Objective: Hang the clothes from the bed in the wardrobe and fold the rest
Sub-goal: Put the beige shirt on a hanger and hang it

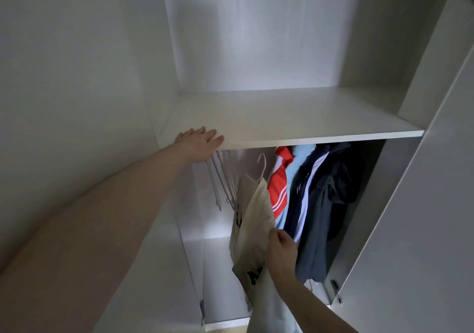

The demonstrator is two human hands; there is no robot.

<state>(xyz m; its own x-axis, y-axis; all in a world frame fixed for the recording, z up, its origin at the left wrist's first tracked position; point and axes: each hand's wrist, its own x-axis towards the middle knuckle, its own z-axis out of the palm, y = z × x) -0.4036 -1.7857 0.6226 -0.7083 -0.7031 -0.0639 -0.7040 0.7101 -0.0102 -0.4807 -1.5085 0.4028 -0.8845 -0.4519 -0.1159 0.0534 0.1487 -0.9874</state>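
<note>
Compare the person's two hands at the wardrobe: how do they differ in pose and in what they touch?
The left hand lies flat with straight fingers on the shelf edge; the right hand is curled, gripping the cream shirt. The left is raised high, the right lower. Both reach into the wardrobe.

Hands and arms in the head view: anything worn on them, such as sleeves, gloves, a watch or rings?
Both arms are bare for as far as the frame shows them; no sleeve edge is in view. The left hand and right hand have no gloves. No watch, bracelet or ring shows on either wrist or on the visible fingers.
</note>
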